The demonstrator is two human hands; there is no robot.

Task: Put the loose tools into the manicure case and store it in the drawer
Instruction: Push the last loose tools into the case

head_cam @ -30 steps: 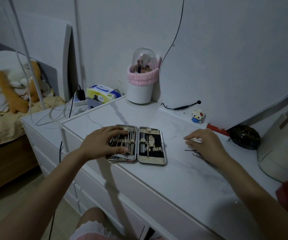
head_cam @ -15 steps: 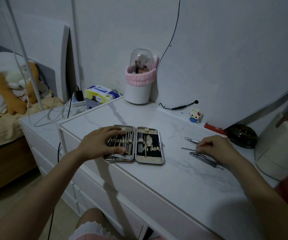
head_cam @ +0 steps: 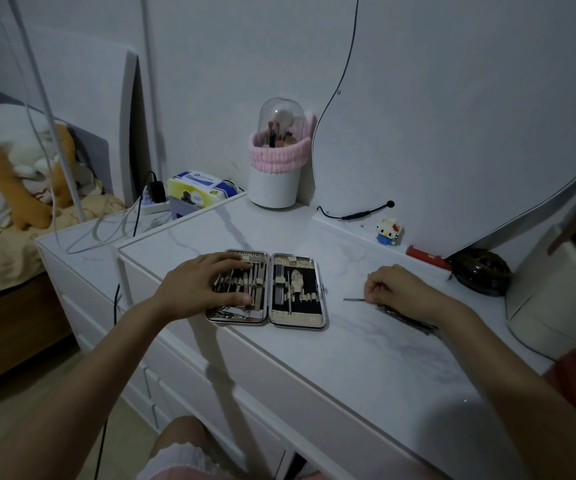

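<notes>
Open manicure case (head_cam: 297, 292) on bench (head_cam: 366, 355): left hand (head_cam: 198, 289) flat, fingers spread on its tools; right hand (head_cam: 395, 289) pinching thin loose tool (head_cam: 354, 300).

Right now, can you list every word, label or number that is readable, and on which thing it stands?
No text here can be read.
Blue and yellow wipes pack: print on its label, too blurred to read.
Red object by the wall: no readable marking.
Manicure case: no lettering visible.
</notes>
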